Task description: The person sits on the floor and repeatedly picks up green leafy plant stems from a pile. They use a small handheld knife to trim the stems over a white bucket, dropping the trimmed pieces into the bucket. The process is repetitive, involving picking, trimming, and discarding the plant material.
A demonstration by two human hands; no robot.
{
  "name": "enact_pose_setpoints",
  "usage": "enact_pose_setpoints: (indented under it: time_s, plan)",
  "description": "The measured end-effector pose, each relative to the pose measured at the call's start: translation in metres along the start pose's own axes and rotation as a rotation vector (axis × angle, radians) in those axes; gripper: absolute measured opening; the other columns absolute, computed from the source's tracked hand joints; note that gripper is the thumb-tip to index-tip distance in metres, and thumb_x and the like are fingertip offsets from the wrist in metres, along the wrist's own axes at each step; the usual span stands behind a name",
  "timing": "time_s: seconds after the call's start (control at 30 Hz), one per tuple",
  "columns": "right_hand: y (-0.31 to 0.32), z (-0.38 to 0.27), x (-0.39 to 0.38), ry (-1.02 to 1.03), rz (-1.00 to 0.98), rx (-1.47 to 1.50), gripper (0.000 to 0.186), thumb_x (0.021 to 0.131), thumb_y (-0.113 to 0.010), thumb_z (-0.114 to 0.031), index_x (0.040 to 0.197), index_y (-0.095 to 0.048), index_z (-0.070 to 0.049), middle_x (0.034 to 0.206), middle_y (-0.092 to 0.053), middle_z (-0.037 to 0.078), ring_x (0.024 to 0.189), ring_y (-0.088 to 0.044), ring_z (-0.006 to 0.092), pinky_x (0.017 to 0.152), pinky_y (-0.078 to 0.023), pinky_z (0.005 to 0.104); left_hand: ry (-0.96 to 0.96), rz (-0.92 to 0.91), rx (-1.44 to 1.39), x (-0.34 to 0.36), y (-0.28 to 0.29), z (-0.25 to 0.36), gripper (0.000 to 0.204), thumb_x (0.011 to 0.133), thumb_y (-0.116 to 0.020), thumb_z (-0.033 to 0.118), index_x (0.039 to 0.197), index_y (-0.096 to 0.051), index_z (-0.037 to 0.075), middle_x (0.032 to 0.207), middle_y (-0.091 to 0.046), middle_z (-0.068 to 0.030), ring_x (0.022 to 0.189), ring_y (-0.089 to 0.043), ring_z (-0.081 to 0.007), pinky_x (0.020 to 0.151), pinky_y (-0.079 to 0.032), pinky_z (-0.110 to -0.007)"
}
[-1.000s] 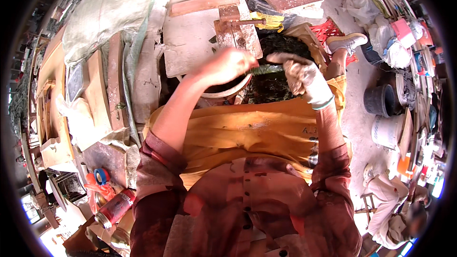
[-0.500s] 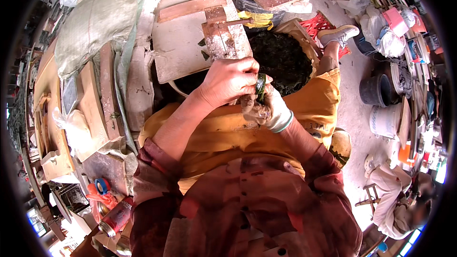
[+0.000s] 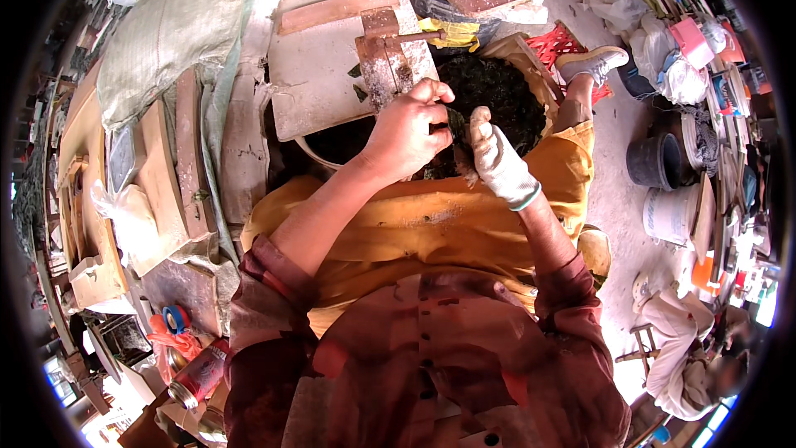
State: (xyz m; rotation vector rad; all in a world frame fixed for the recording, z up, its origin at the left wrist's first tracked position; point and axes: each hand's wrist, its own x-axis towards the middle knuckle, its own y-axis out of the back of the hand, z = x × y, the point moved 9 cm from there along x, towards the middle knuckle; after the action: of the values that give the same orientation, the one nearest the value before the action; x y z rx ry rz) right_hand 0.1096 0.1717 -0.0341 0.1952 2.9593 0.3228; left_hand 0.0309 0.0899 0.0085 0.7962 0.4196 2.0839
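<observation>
My bare left hand (image 3: 410,130) has curled fingers around something dark that I cannot make out. Just right of it, my right hand (image 3: 497,158), in a dirty white glove, is raised with its fingers loosely extended. Both are above dark leafy material (image 3: 497,87) in a round container (image 3: 543,91), partly covered by a pale board (image 3: 311,91). A worn wooden block (image 3: 377,56) with a rod (image 3: 421,36) through it lies on that board. My orange-clad lap (image 3: 414,224) is below my hands.
Pale sacking (image 3: 166,41) and planks (image 3: 157,191) are at the left, near a red cylindrical container (image 3: 199,373). A red plastic crate (image 3: 555,50), black bucket (image 3: 651,158) and white bucket (image 3: 667,216) stand at the right. Another seated person (image 3: 676,348) is at lower right.
Half a second ago my hands met around a dark green piece. Now the gloved right hand has moved right and loosened, and my left hand has risen slightly.
</observation>
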Motion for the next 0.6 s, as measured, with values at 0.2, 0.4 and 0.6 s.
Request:
enact_pose_setpoints:
  time_s: [0.2, 0.4, 0.6]
  plan:
    - [0.006, -0.003, 0.001, -0.057, -0.012, 0.065, 0.040, 0.098, -0.047, -0.037, 0.071, -0.047, -0.007, 0.049, -0.038, -0.004, 0.041, -0.035, 0.0077, 0.041, -0.026, 0.0267, 0.630, -0.093, -0.740, -0.009, -0.008, -0.043, 0.015, 0.078, -0.066, -0.007, 0.079, -0.055, 0.004, 0.092, -0.053, -0.0005, 0.074, -0.051, -0.0054, 0.057, -0.042, -0.018]
    - [0.027, 0.010, -0.007, -0.267, 0.107, 0.234, 0.029, 0.095, -0.056, -0.028, 0.092, -0.067, -0.001, 0.056, -0.047, -0.004, 0.048, -0.039, 0.0014, 0.041, -0.029, 0.0203, 0.494, -0.063, -0.446, -0.002, 0.016, -0.050, 0.032, 0.088, -0.061, 0.002, 0.119, -0.057, 0.006, 0.109, -0.056, -0.0029, 0.082, -0.051, -0.0078, 0.075, -0.046, -0.022]
    - [0.019, -0.002, 0.005, -0.195, 0.077, 0.146, 0.022, 0.093, -0.056, -0.021, 0.093, -0.068, -0.003, 0.059, -0.052, -0.003, 0.050, -0.046, 0.0031, 0.044, -0.037, 0.0207, -0.071, -0.219, 0.287, 0.009, 0.007, 0.019, 0.048, 0.084, -0.068, 0.025, 0.128, -0.054, 0.012, 0.118, -0.060, -0.0115, 0.106, -0.056, -0.0275, 0.090, -0.047, -0.040]
